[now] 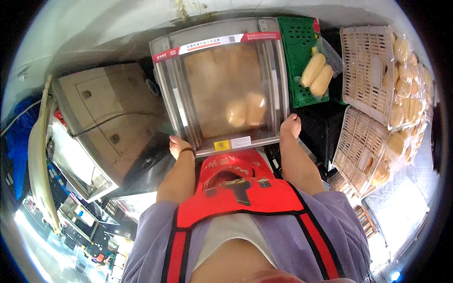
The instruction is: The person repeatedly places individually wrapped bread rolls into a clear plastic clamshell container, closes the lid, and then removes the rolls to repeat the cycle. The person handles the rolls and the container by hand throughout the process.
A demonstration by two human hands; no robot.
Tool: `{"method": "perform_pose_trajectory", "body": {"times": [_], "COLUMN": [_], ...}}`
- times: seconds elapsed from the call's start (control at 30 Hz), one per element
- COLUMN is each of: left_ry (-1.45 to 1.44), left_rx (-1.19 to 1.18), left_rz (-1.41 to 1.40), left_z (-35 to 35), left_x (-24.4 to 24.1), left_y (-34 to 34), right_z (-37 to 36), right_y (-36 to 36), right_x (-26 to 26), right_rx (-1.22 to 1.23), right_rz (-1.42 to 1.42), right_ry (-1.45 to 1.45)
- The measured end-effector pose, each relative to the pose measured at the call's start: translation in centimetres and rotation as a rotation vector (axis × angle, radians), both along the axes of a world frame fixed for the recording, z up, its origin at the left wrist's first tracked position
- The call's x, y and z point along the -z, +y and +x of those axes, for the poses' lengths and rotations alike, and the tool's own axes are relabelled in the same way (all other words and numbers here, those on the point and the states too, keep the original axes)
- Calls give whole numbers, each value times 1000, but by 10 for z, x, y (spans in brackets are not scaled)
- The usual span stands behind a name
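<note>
In front of me stands a metal-framed machine, apparently a vacuum packer, with a clear lid (222, 78) bearing printed strips and a yellow label. Through the lid I see two pale yellow oblong food pieces (246, 110) side by side near its front right. My left hand (179, 147), with a dark band at the wrist, grips the front left corner of the lid. At the right side, near the front corner, my right hand (291, 126) is curled on the frame edge. The fingertips of both hands are partly hidden.
Right of the machine, a green plastic crate (300, 39) carries two bagged oblong pieces (316, 75). Two pale slatted baskets (366, 70) farther right hold many similar wrapped pieces (403, 86). A large closed metal cabinet (109, 102) stands at left, with a cable across it.
</note>
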State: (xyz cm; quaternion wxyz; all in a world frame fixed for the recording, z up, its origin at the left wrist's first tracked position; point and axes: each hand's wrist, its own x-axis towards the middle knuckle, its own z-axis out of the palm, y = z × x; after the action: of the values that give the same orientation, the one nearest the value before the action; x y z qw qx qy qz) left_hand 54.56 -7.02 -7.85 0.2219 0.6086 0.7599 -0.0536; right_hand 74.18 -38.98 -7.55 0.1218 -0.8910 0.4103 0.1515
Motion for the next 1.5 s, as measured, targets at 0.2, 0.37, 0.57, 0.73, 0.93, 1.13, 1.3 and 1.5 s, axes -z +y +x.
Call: {"method": "perform_pose_trajectory", "body": {"times": [0.2,0.37,0.57,0.73,0.93,1.13,1.3,1.5], "left_ry": [-17,-17,-8,-5,13,-12,-9,-10], "left_rx": [-9,8,34,33,69,-1,21,6], "left_rz": [50,40,30,28,36,43,12,32], "left_z": [-7,-8,-9,0,-4,-2,1,1], "left_x": [11,14,12,1,3,4,-1,-1], "left_y": [0,0,1,-1,0,-2,-2,-3], "right_z": [0,-2,0,-2,-3,-1,-2,-2], "right_y": [2,-5,2,1,-3,-2,0,-9], "right_x": [-1,7,-1,2,6,3,3,14], "right_rx": [-22,-43,-20,-24,-59,-36,-40,-41], "right_rz": [-43,-34,-13,-11,-16,0,13,-8], "right_ry": [-15,-17,-30,-34,-35,-18,-82,27]}}
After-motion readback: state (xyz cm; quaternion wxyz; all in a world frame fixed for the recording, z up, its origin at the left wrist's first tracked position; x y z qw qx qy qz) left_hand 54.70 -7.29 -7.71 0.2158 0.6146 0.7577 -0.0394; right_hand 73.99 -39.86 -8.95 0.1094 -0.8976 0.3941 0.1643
